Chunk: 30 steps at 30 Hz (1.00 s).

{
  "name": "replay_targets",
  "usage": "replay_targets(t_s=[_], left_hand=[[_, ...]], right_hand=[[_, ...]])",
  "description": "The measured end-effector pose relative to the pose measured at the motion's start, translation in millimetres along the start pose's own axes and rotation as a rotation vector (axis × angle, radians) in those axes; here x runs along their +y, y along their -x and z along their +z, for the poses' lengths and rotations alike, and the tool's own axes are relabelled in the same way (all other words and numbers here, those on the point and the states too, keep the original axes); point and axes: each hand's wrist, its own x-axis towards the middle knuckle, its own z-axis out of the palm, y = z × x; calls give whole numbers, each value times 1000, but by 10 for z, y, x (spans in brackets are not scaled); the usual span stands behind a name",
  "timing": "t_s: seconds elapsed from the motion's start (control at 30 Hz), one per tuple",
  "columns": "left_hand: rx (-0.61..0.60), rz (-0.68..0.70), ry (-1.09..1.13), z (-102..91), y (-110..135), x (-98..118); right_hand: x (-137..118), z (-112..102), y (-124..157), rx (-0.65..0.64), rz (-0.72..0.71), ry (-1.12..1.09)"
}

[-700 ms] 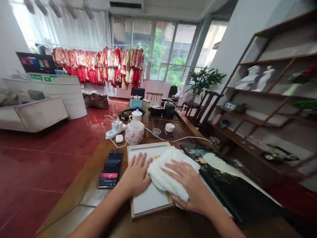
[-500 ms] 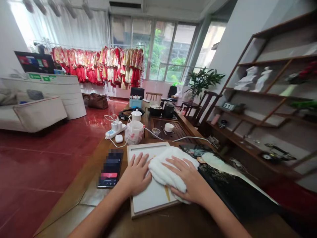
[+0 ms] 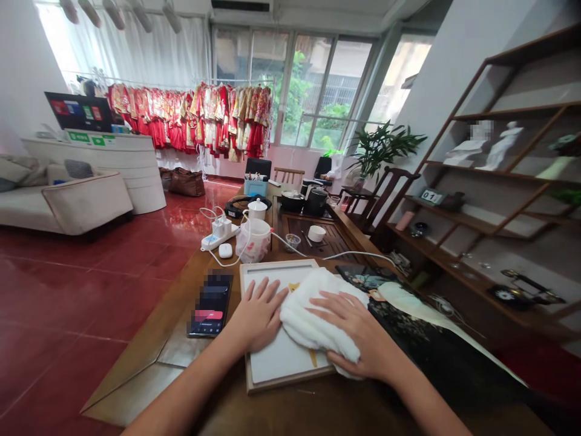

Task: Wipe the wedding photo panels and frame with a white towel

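Observation:
A shallow light-wood frame lies on the brown table, with a white panel inside that carries some golden-yellow shapes. My left hand rests flat on the left part of the panel, fingers spread, its fingertips close to a folded white towel. My right hand presses on this towel from above, with the thumb tucked around its near edge. The towel covers the right side of the panel and hides what is under it.
Left of the frame lies a phone. A power strip, a white earbud case and a bag-lined bin stand beyond. A dark picture lies to the right. A white cup sits on the tea tray.
The towel and my right hand have slid slightly right over the panel, showing more of a yellow shape. My left hand stays on the panel. The whole view has shifted a little.

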Motion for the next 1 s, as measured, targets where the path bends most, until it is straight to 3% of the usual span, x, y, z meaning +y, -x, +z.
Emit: replay_targets(t_s=[0.27,0.57,0.83,1.0], left_hand=[[23,4,-8,17,-6,-7],[-3,-3,-4,7,-9,-7],[-11,-25,21,1,-9,-2],[-11,-26,15,-7,-1,2]], right_hand=[[376,106,48,150,264,115],[-73,-43,-23,10,24,9],[202,9,120,83,177,53],[-49,-46,30,43,101,10]])
